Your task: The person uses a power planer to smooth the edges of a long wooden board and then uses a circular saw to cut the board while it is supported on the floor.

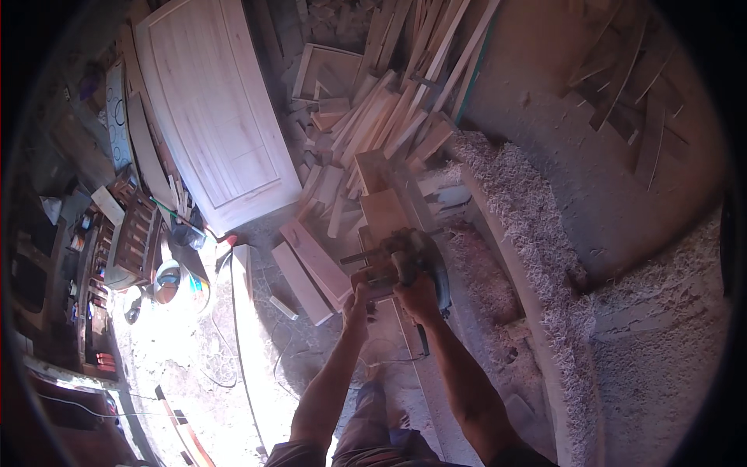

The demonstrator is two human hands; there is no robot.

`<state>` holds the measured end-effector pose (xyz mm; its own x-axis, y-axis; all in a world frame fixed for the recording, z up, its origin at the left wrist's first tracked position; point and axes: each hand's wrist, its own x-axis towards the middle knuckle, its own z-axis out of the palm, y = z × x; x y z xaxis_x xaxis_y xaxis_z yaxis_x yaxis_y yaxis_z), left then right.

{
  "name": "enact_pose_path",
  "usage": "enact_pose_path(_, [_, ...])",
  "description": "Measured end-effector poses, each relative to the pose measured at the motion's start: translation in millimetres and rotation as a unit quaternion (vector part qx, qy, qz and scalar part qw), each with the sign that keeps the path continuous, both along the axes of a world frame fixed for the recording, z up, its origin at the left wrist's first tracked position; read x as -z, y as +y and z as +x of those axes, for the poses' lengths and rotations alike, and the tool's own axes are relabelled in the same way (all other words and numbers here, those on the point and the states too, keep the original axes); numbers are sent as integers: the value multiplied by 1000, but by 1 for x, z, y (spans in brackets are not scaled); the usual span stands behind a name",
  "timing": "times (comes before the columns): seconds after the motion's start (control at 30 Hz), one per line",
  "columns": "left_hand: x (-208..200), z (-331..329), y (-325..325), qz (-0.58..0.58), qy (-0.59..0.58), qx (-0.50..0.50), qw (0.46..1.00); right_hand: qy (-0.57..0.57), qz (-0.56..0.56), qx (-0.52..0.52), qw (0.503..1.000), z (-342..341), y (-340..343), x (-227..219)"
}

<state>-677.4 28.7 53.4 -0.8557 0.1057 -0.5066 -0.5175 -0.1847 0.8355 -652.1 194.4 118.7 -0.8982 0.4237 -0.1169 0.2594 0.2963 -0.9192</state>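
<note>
Both hands hold a power saw (pixel 405 265) over a plank (pixel 385 212). The left hand (pixel 359 292) has its fingers curled tight on the saw's near side. The right hand (pixel 416 294) grips the saw's handle, fingers closed around it. A pale door (pixel 214 101) lies to the left. Wood shavings (pixel 517 210) are heaped on the right.

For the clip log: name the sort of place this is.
Likely a woodworking shop: a panelled wooden door lies flat, cut boards are heaped, wood shavings cover the floor, and both hands grip a power tool.
</note>
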Motion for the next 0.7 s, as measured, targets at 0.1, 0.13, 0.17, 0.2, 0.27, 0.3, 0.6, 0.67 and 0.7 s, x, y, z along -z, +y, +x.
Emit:
enact_pose_path(0.1, [2,-5,0,0,-1,-2,1000,-8,13,8,1000,-6,0,5])
enact_pose_path(0.13, [2,-7,0,-1,-2,-2,1000,-13,20,13,1000,-7,0,5])
enact_pose_path(0.17, [4,-9,-1,0,-2,-2,1000,-11,17,10,1000,-9,-1,0])
enact_pose_path(0.2, [6,-11,-2,0,-2,-2,1000,-10,15,8,1000,-9,-3,-6])
enact_pose_path(0.27, [7,-15,-2,4,-1,-2,1000,-8,5,8,1000,-13,-3,-8])
enact_pose_path(0.3, [7,-17,-1,7,1,-2,1000,-8,-2,11,1000,-15,-2,-5])
enact_pose_path(0.6, [4,-32,2,7,-9,-9,1000,-8,-11,0,1000,-34,3,13])
enact_pose_path(0.67, [7,-37,2,8,-5,-11,1000,-8,-2,6,1000,-38,3,17])
enact_pose_path(0.7, [9,-39,2,9,-4,-11,1000,-10,4,11,1000,-41,3,20])
